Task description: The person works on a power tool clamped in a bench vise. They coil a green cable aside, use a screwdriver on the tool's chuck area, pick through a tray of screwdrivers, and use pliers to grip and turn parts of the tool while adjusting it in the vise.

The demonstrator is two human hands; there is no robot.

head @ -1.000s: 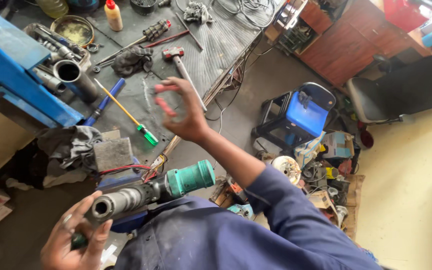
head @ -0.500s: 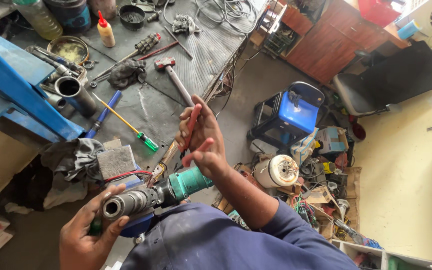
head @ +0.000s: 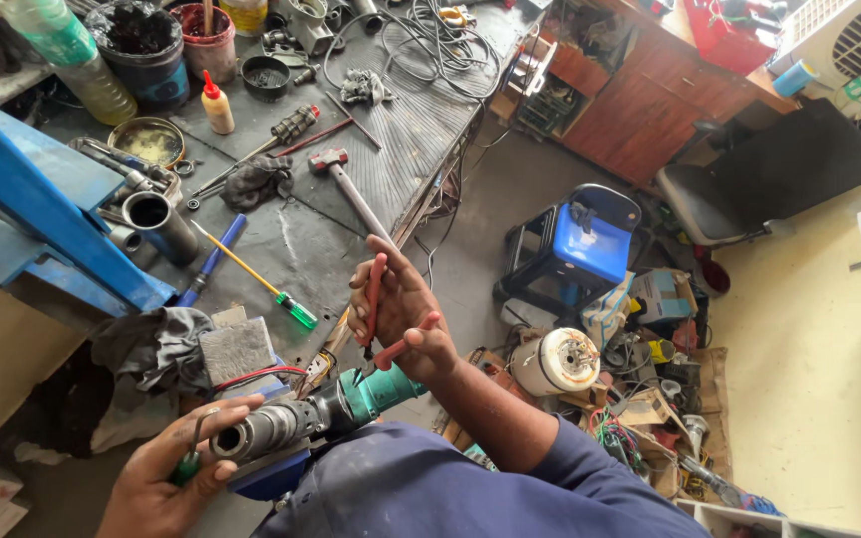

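Cluttered workshop seen from above: dark, greasy metal workbench (head: 301,239) strewn with tools, concrete floor littered with parts, blue plastic stool (head: 590,239) beside bench. Teal-bodied power drill with worn grey steel chuck (head: 301,423) held low, just off bench edge. Left hand (head: 166,478) curled about chuck end, small green-handled tool pinched in fingers. Right hand (head: 401,309) closed loosely on red-handled pliers (head: 386,324), handles spread, jaws pointed down at teal casing. Yellow-shafted, green-handled screwdriver (head: 251,279) and steel hammer (head: 346,184) left lying on bench.
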